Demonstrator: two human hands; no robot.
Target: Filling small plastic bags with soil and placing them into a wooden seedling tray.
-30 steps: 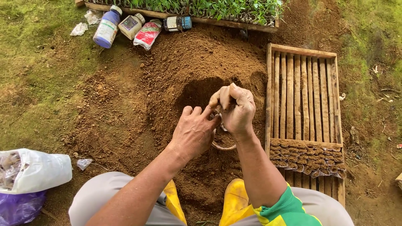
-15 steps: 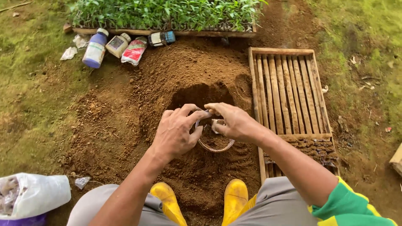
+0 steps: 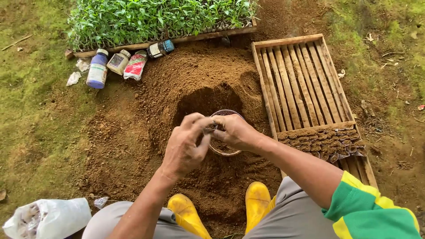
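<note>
My left hand [image 3: 185,144] and my right hand [image 3: 237,132] meet over a small round soil-filled pot [image 3: 225,150], fingers pinched together at its rim. Both hands grip the pot above a hollowed mound of brown soil [image 3: 201,84]. The pot's near side is partly hidden by my fingers. A wooden slatted tray [image 3: 301,84] lies to the right, with a row of several filled small pots [image 3: 325,144] at its near end.
A tray of green seedlings [image 3: 155,17] stands at the back. Bottles and a packet [image 3: 117,64] lie at the mound's back left. A white plastic bag [image 3: 48,217] sits at bottom left. My yellow boots [image 3: 221,208] rest near the soil. Grass surrounds everything.
My hands have come down from a raised position to the pot in the soil hollow and now close together on its rim; the view has shifted, showing more of the seedling tray.
</note>
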